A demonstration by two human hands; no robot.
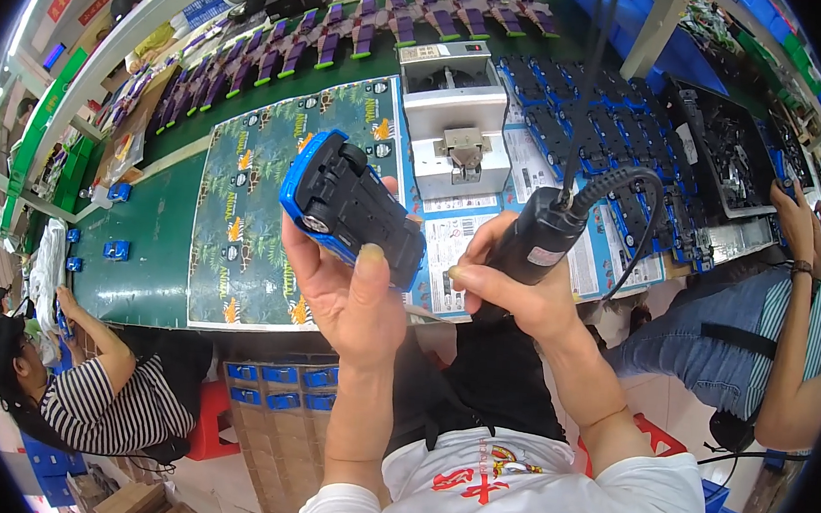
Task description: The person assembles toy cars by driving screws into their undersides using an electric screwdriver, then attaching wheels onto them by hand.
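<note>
Head view: blue toy car [352, 199] up off the bench, in the left hand [358, 305], over the near edge of a printed sheet [266, 197]. Black underside turned up toward the camera. Left fingers closed round the far side and edge, thumb pressed on the near end.

Right hand [542, 305] beside it, apart from the car, wrapped round a black driver [539, 238]; thumb and forefinger tips close together in front. Cannot tell whether they pinch anything small. Driver's tip hidden.

Risks, as I judge them: car could twist or slip, since the thumb bears on one end only; a driver tip brought in off-square could skid over the plastic; the looped cable [649, 193] might drag on the tool or catch the bases [622, 143] close by.

Car's long axis slants, upper left to lower right, the lower-right end nearer the body. Wheels show at the upper-left end; which end is the nose, cannot tell.

Farther out: white machine [455, 125] just beyond the hands, black bin [706, 183] to the right, purple parts [362, 36] along the far side; co-workers either side.
</note>
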